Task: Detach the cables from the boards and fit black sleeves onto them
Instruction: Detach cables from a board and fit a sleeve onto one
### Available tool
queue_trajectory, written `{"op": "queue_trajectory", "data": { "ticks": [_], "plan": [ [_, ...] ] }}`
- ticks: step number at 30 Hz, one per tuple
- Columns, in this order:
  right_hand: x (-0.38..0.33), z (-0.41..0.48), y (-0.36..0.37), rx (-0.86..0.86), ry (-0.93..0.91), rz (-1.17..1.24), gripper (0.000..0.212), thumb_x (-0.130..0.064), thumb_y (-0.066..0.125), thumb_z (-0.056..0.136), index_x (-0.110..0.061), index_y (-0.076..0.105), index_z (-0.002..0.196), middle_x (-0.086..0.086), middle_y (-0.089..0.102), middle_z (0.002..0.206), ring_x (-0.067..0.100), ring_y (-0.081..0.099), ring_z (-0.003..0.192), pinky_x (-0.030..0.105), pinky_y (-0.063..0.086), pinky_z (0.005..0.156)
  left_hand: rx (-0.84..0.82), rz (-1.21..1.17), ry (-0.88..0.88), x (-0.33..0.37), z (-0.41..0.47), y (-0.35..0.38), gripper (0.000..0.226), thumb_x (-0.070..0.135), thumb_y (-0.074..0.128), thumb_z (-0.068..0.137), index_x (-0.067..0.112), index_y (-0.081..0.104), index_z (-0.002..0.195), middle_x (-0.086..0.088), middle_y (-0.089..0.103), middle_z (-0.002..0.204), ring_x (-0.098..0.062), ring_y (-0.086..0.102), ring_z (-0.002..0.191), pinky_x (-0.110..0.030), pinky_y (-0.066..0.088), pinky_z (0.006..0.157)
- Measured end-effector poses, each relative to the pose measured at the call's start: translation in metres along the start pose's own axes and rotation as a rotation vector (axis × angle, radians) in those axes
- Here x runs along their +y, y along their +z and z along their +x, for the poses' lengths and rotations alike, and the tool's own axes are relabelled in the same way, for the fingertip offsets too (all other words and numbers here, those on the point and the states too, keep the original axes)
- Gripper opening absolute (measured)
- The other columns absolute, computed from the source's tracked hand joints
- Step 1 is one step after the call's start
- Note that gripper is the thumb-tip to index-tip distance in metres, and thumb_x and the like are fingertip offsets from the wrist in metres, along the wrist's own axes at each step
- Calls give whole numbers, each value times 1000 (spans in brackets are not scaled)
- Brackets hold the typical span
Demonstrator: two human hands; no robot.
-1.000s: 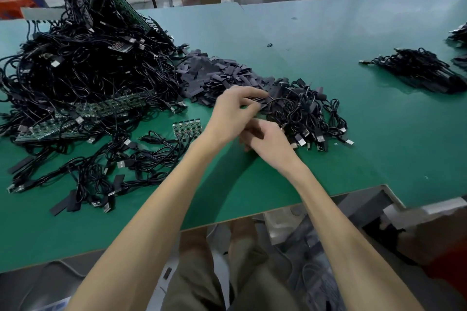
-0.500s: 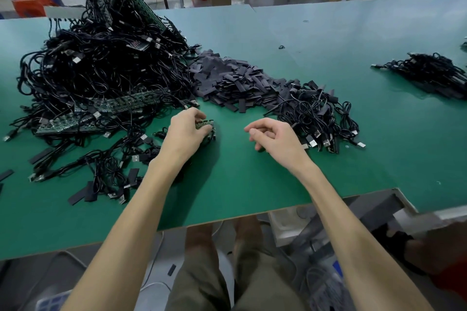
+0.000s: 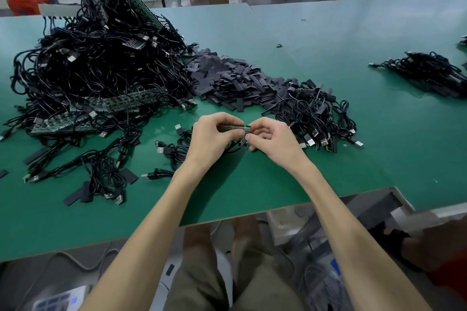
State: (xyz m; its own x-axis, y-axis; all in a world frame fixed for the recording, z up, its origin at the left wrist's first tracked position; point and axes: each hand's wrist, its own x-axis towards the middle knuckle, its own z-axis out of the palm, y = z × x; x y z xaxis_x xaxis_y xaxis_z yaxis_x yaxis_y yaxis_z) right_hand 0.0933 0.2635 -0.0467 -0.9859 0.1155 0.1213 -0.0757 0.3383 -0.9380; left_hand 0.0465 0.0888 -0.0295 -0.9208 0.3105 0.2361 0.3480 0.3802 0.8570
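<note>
2 hands meet just above the green worktop (image 3: pixel 328 149), near its front edge, with a small green circuit board (image 3: pixel 233 128) held between them. The left hand (image 3: pixel 209 137) has its grip clamped round the board's left end, fingers curled over the top. The right hand (image 3: pixel 274 140) pinches the right end between thumb and fingertips, so that grip is closed on the board too. A bit of black cable (image 3: pixel 236 145) hangs under the board, but the hands hide where it joins, so I can't tell if it's plugged in.

Off to the left sits a huge tangled pile of cables (image 3: pixel 96 70) with long boards (image 3: pixel 118 103) buried in it and more sticking up at the back. Just behind the hands is a heap of flat black sleeves (image 3: pixel 227 78), running into a bunch of coiled USB cables (image 3: pixel 318 113) on its right. Loose cables (image 3: pixel 171 153) and a few stray sleeves (image 3: pixel 78 194) lie front left. Another cable bundle (image 3: pixel 429 72) sits well apart on the far right.
</note>
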Motion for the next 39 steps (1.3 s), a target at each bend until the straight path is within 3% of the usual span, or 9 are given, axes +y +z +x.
{"op": "queue_trajectory", "data": {
  "ticks": [4, 6, 10, 16, 25, 30, 33, 39],
  "plan": [
    [-1, -1, 1, 27, 27, -17, 13, -9, 74, 89, -15, 64, 86, 12, 72, 81, 12, 70, 63, 32, 55, 70, -27, 99, 33, -4, -2, 2, 13, 22, 79, 86, 24, 77, 98, 12, 75, 90, -5, 68, 81, -19, 51, 73],
    [-2, -1, 1, 37, 26, -40, 15, -9, 74, 89, -16, 63, 82, 10, 72, 77, 11, 69, 61, 26, 53, 65, -45, 120, 31, -4, -3, 4, 12, 21, 75, 87, 24, 75, 98, 11, 74, 87, 0, 64, 73, -12, 46, 64],
    [-3, -1, 1, 47, 24, -68, 18, -9, 74, 89, -16, 61, 79, 2, 67, 68, 11, 63, 58, 23, 50, 60, -39, 110, 12, -3, -4, 8, 8, 18, 73, 86, 20, 72, 94, 11, 70, 78, 2, 57, 59, -11, 42, 54],
    [-4, -1, 3, 63, 9, -130, 18, -9, 73, 87, -16, 60, 77, -6, 57, 66, 1, 44, 53, 15, 41, 56, -19, 114, -5, -5, -4, 11, 7, 17, 75, 86, 18, 70, 91, 12, 67, 76, 5, 55, 58, -10, 40, 53],
    [-4, -1, 3, 76, -5, -167, 21, -10, 73, 86, -18, 58, 74, -7, 58, 67, -2, 45, 52, 11, 39, 55, 0, 123, 14, -3, -8, 14, 11, 17, 74, 87, 23, 65, 87, 17, 65, 79, 9, 57, 67, -8, 40, 59],
    [-3, -2, 4, 107, -6, -157, 21, -13, 74, 86, -18, 58, 72, -9, 60, 62, -1, 49, 51, 14, 42, 54, 72, 184, -10, -1, -6, 17, 7, 13, 69, 91, 14, 62, 89, 3, 66, 88, -9, 58, 79, -10, 39, 67],
    [-2, -2, 3, 113, 21, -96, 19, -12, 73, 87, -17, 59, 76, -5, 65, 62, 7, 60, 55, 21, 49, 59, 58, 231, 27, 0, -8, 14, 8, 11, 68, 93, 15, 61, 93, 0, 65, 95, -11, 57, 85, -7, 38, 72],
    [-5, -4, 1, 103, 28, 18, 16, -8, 70, 93, -14, 58, 84, -1, 65, 72, 7, 63, 56, 17, 45, 55, 138, 360, 33, -5, -3, -8, 9, 19, 69, 97, 15, 66, 104, 3, 62, 103, -15, 57, 91, -27, 44, 83]
  ]
}}
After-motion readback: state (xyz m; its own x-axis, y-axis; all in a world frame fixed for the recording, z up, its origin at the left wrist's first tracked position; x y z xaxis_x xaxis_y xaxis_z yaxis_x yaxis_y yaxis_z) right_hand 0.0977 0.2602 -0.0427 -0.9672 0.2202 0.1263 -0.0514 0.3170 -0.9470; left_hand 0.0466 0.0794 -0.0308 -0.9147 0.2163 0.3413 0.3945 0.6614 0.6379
